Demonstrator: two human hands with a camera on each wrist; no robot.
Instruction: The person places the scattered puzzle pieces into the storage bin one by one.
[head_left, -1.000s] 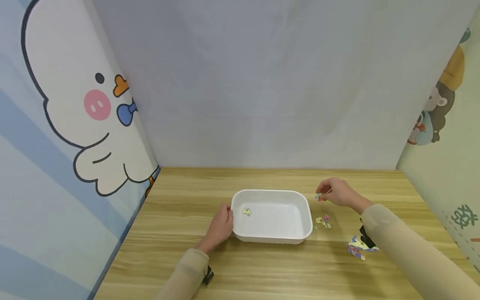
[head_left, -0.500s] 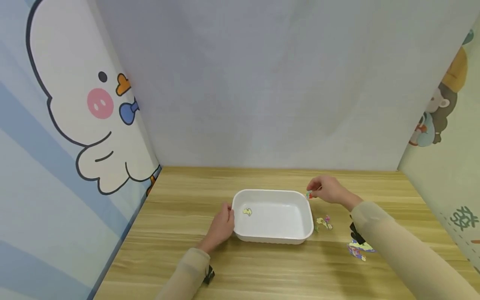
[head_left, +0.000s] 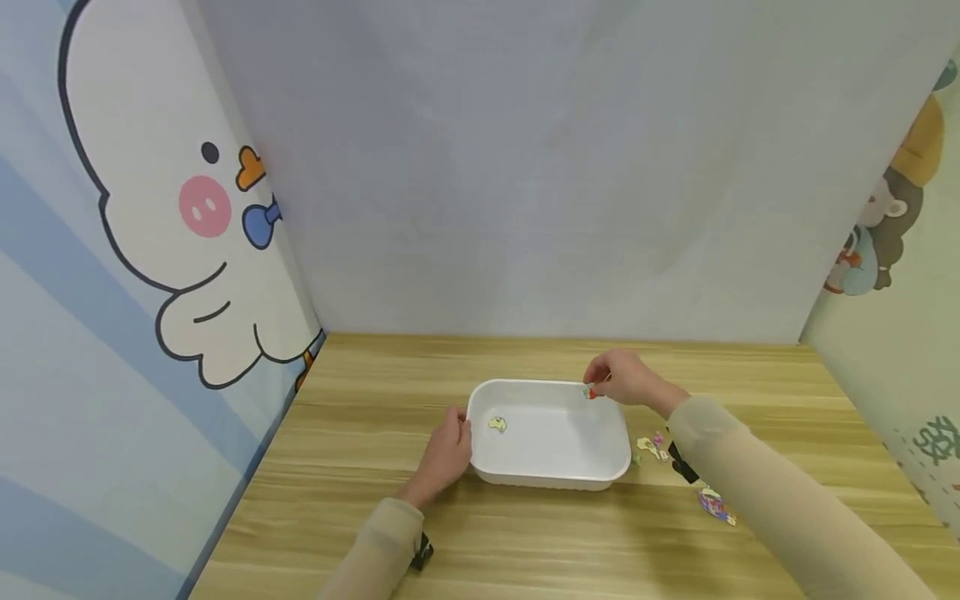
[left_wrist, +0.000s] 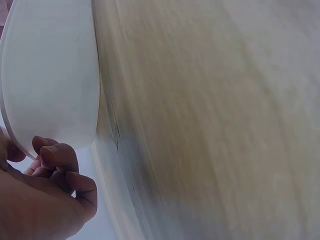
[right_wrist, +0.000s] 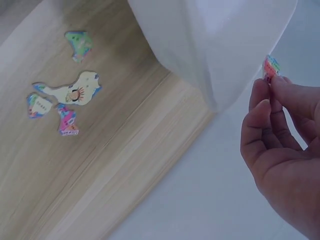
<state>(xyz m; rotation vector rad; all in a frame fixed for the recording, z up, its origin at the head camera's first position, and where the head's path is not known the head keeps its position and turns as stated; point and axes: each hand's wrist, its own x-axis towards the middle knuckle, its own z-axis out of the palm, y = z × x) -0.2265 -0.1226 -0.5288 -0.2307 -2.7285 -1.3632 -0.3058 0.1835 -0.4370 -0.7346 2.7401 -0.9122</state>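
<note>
A white rectangular plastic tray (head_left: 551, 482) stands on the table, and inside its left end lies a pale yellow puzzle piece (head_left: 497, 424). My left hand (head_left: 444, 457) grips the tray's left rim, the thumb on one side of the wall and curled fingers on the other in the left wrist view. Between thumb and fingertips my right hand (head_left: 627, 379) pinches a small colourful puzzle piece (right_wrist: 271, 67). In the head view that hand is over the tray's back right corner, with the piece just past the rim.
Right of the tray several loose puzzle pieces (head_left: 651, 448) lie on the wooden table (head_left: 360, 392). One of them is a long pale yellow piece (right_wrist: 75, 94). Further right, partly hidden by the right sleeve, are more multicoloured pieces (head_left: 716, 506). A pale curtain (head_left: 510, 183) hangs behind the table.
My right hand has moved left with the pinched puzzle piece, from the table beside the tray to over its back right corner. The left hand keeps its grip on the rim.
</note>
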